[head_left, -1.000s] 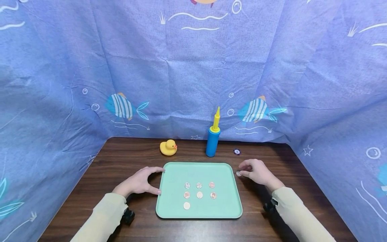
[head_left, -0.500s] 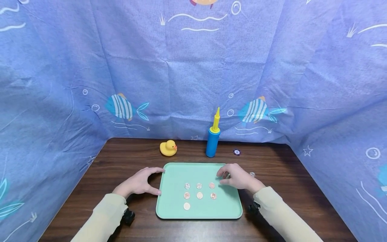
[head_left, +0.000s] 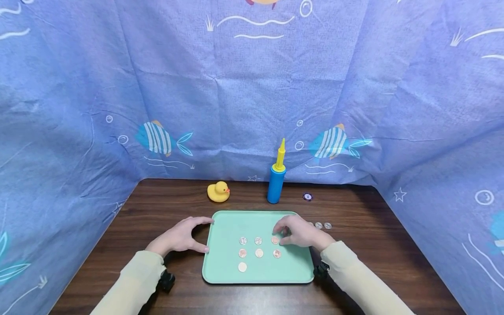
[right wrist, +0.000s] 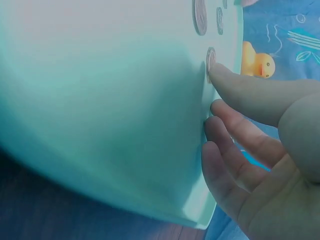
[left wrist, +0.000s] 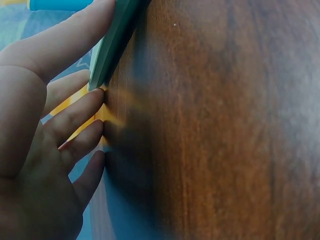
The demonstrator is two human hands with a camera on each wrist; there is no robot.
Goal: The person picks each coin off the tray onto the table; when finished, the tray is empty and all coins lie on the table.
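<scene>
A mint-green tray lies on the dark wooden table, bearing several coins in rows. My right hand is low over the tray's right side. Its thumb tip is right at the edge of a copper-toned coin in the back row. In the right wrist view the thumb overlaps that coin, and the other fingers are apart from the thumb with nothing between them. My left hand rests at the tray's left rim. Its thumb and fingers are spread along the edge, as the left wrist view shows at the tray rim.
To the right of the tray, a row of coins lies on the table, partly behind the right hand. A rubber duck, a blue and yellow hand pump and a poker chip stand along the back, before a blue fabric backdrop.
My right hand has moved left from a coin on the table to the tray's back-row coin, uncovering the coins on the right. The left hand has stayed at the rim.
</scene>
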